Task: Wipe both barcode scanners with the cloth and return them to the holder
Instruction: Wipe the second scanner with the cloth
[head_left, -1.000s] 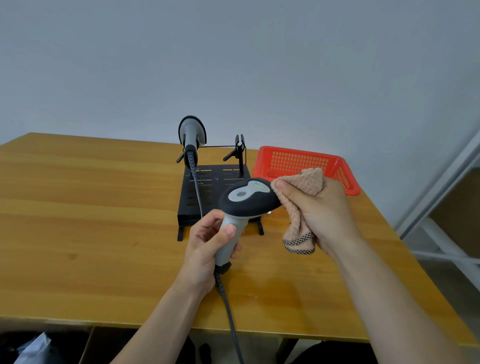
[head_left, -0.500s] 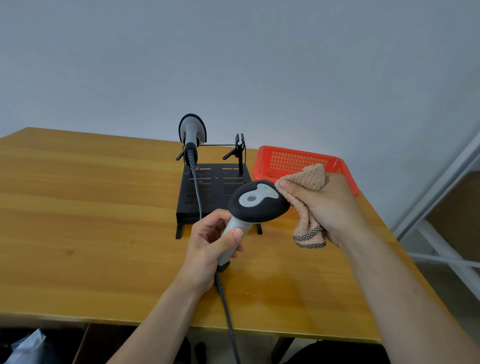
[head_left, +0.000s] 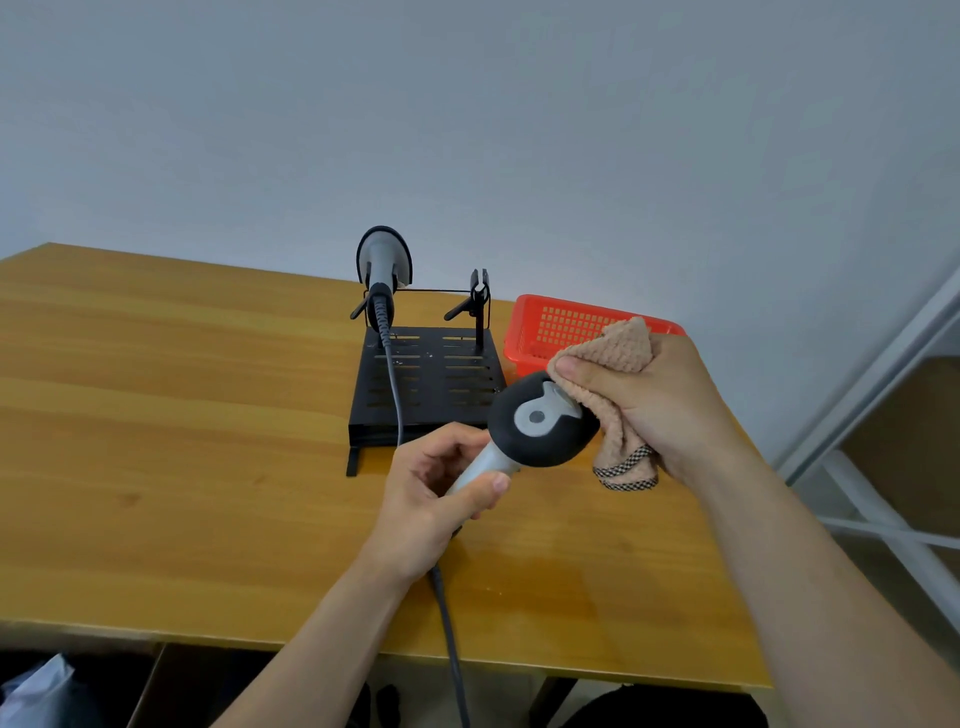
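Peach cloth (head_left: 621, 353): bunched up in my right fingers (head_left: 587, 373). My thumb is pinning a fold against the top of the scanner head, and the checked hem dangles under my palm.
Grey-and-black scanner (head_left: 540, 421): up off the counter (head_left: 182, 441), sitting between my two sets of fingers. My left fingers (head_left: 480, 491) are curled tight round the handle and the head is tipped toward the cloth.
Grip tip: imo the left fingers should just lock the handle and let the right do all the rubbing. Otherwise the head twists away from the pressure.
Wipe tip: I'd drag the fold right across the grey button panel and round the black rim. After that I'd roll the handle so the window side comes to the cloth, since I can't see that face from here.
Cable (head_left: 449, 639): runs out below my left fingers and off the near edge of the counter. I'd leave it slack so it doesn't tug.
Other scanner (head_left: 383, 260): parked in the left cradle of the black holder (head_left: 431, 384), out past my left fingers. No clue if it's been wiped.
Right cradle (head_left: 479, 299): empty, just beyond the head I'm wiping, so that's probably where this one goes.
Red basket (head_left: 561, 325): behind my right fingers, partly hidden by the cloth.
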